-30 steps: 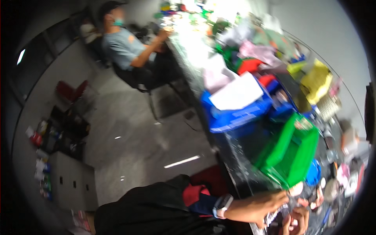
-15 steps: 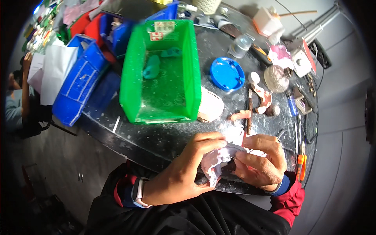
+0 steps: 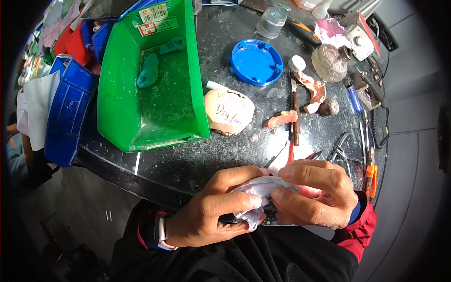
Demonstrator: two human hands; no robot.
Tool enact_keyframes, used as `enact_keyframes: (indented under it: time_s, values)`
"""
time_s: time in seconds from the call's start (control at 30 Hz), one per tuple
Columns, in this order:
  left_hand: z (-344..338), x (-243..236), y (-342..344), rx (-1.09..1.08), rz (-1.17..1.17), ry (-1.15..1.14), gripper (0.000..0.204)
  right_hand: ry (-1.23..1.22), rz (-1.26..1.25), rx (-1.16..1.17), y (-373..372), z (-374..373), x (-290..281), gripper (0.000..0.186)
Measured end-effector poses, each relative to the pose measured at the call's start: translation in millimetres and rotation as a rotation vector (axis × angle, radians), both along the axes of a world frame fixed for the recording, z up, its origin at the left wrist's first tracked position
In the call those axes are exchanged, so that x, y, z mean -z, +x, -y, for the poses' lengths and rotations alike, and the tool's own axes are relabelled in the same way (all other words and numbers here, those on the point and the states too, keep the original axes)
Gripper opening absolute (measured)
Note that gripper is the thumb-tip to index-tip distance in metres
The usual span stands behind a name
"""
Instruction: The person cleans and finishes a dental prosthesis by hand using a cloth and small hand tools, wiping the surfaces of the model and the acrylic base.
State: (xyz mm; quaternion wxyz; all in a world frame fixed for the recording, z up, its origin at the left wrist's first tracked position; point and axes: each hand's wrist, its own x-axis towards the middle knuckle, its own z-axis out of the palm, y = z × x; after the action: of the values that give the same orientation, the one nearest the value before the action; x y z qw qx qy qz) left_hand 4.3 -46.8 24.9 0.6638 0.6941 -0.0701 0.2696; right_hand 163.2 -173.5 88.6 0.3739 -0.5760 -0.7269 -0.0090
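Above the table's front edge, both my hands hold a ragged-edged, pale lilac-white curved piece [image 3: 264,184] that looks like a dental impression. My left hand [image 3: 211,207] curls round its left side, with the thumb laid across the front. The fingers and thumb of my right hand [image 3: 319,193] pinch its right edge. A bit of pink shows beneath the right fingers; I cannot make out whether it belongs to the piece. The fingers cover much of the piece. Beyond my hands lies a wax knife [image 3: 295,115] with a brown handle, beside a pink wax strip [image 3: 283,119].
A green bin [image 3: 200,108] holding two teal pieces stands at left, beside a blue bin [image 3: 66,113]. A cream plaster model [image 3: 230,112], blue lid [image 3: 256,63], pink arch-shaped wax [image 3: 314,91] and glass burner [image 3: 330,63] sit farther back. Orange-handled pliers [image 3: 371,178] lie at right.
The view has shifted, so the bin and tools sit farther left and higher. My left thumb has come up over the front of the piece, which is turned in my hands.
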Motion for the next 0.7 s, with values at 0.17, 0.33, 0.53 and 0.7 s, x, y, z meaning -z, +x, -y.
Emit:
enact_keyframes:
  time_s: [0.17, 0.33, 0.53, 0.7]
  values:
    - [-2.1, -1.8, 0.5, 0.016, -0.048, 0.037, 0.048, 0.035, 0.005, -0.039, 3.6, -1.5, 5.2, 0.025]
    - [-1.5, 1.5, -0.2, -0.001, -0.032, -0.025, 0.043, 0.041, -0.058, -0.069, 8.4, -5.4, 7.6, 0.022]
    - [-3.0, -0.7, -0.5, 0.002, -0.041, 0.049, 0.047, 0.114, -0.104, 0.01, 2.0, -8.8, 9.6, 0.022]
    - [-3.2, 0.6, -0.7, -0.018, -0.018, 0.097, 0.05, 0.02, -0.002, 0.022, -0.4, -5.2, 6.7, 0.022]
